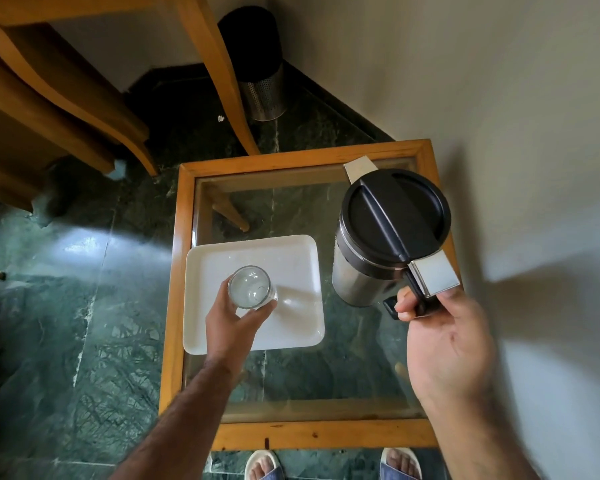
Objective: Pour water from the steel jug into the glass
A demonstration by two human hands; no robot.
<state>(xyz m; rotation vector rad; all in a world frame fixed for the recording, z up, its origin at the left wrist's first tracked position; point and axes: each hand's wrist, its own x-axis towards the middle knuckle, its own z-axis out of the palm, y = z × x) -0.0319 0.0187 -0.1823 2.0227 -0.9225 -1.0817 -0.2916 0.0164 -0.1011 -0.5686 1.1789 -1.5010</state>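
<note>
A steel jug (361, 271) with a black lid stands upright at the right side of a small glass-topped table (291, 157), its spout pointing away from me. My right hand (444, 334) grips the jug's black handle at the near side. A clear drinking glass (252, 287) is upright over the white square tray (291, 258). My left hand (234, 323) is wrapped around the glass from the near side. Whether the glass rests on the tray or is lifted off it, I cannot tell.
The table has a wooden frame and stands against a pale wall on the right. A perforated steel bin (262, 95) stands on the dark green floor beyond the table. Wooden furniture (66, 98) fills the upper left. My sandalled feet (264, 465) are at the table's near edge.
</note>
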